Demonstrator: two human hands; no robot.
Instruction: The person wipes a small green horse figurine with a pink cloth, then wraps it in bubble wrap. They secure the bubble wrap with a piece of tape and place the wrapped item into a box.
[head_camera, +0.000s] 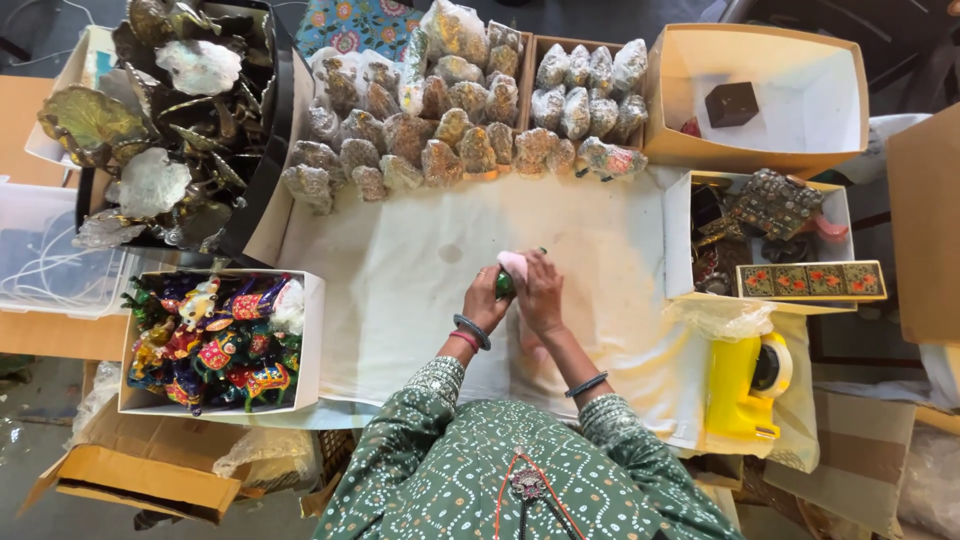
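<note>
Both hands (515, 293) around small green figurine (506, 284), orientation unclear.

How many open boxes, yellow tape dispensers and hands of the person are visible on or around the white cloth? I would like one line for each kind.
Open boxes: 4
Yellow tape dispenser: 1
Hands, left hand and right hand, together on a small green object: 2
Total: 7

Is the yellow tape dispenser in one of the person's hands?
No. The tape dispenser sits on the table's right side, apart from both hands, which meet around a small green thing at the cloth's middle.
</note>
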